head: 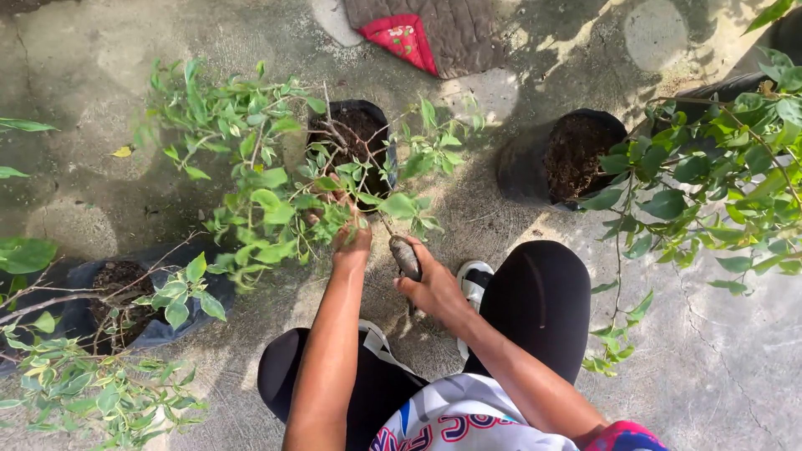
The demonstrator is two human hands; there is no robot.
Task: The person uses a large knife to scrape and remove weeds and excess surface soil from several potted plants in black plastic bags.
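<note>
on the concrete ahead of your knees, your left hand reaches into the leafy branches of the plant in the black grow bag; whether it grips a stem you cannot tell. your right hand clenches a dark tool handle just beside it. 1 soil-filled bag stands right.
</note>
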